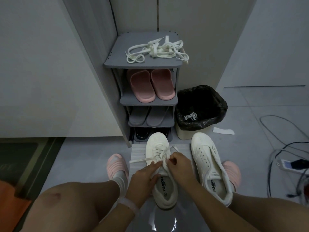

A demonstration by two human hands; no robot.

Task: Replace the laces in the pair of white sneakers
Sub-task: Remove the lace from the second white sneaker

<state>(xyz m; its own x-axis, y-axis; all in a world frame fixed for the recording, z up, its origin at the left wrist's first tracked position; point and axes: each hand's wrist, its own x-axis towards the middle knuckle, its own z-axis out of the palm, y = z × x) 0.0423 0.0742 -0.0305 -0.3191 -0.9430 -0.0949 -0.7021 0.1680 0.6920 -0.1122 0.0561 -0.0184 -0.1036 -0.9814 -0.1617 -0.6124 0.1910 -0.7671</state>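
Observation:
A white sneaker stands on the floor in front of me, its lace crossed through the eyelets with a loose end trailing left. My left hand pinches the lace at the top eyelets. My right hand pinches the lace just to the right of it. The second white sneaker lies to the right with bare eyelets and no lace. A tangle of white laces rests on top of the grey shoe rack.
The rack holds pink slippers, grey slippers and dark shoes. A bin with a black liner holds a scrap of lace. Cables and a power strip lie at right. My feet wear pink slippers.

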